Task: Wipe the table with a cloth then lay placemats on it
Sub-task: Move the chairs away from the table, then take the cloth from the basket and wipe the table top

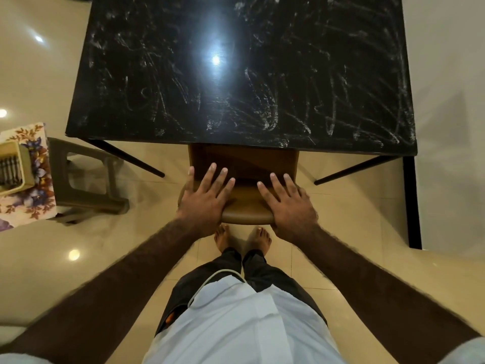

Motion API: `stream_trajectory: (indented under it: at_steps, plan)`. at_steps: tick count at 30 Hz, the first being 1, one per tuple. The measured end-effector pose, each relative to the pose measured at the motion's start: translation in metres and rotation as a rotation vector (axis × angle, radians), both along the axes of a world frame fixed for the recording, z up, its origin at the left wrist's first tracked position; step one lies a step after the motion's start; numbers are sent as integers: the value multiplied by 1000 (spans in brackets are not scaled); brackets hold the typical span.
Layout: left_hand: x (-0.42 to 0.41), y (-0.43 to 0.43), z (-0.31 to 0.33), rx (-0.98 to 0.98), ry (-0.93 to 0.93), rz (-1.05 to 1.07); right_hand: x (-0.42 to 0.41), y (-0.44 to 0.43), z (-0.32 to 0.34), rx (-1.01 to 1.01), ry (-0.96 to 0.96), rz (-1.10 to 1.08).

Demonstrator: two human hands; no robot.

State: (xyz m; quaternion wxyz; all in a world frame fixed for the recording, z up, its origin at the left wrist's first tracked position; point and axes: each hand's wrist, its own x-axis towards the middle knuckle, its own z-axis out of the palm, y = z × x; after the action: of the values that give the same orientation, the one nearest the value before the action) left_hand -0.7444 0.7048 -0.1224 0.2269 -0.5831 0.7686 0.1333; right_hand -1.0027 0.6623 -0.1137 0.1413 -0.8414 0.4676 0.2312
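Observation:
A black table (244,74) with white smears and scribbles across its glossy top fills the upper view. Tucked under its near edge stands a brown chair (246,203). My left hand (204,198) lies flat on the left end of the chair's backrest, fingers straight and spread. On the right end of that backrest rests my right hand (288,203), fingers also straight. No cloth or placemat is in either hand.
A grey plastic stool (86,179) stands left of the table. Further left, a flower-patterned cloth (29,185) bears a beige plastic basket (15,164). Black table legs (354,169) splay outward over the beige tiled floor. My bare feet (242,237) are just behind the chair.

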Motion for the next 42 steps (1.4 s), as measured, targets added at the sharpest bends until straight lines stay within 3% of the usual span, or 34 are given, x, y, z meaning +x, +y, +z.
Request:
stream_trajectory:
  at_steps: [5,15,20,29,42]
  plan:
    - [2,6,-6,-104,15,-11,-4,7,-1,-192,-113,12]
    - [3,1,-4,-83,53,17,2,4,8,-190,-57,3]
    - [7,13,34,-170,85,65,7,21,43,-250,-91,-7]
    - [20,98,109,-444,143,257,33,81,102,-451,-354,-9]
    - [64,281,138,-580,-17,673,127,158,118,-351,-537,296]
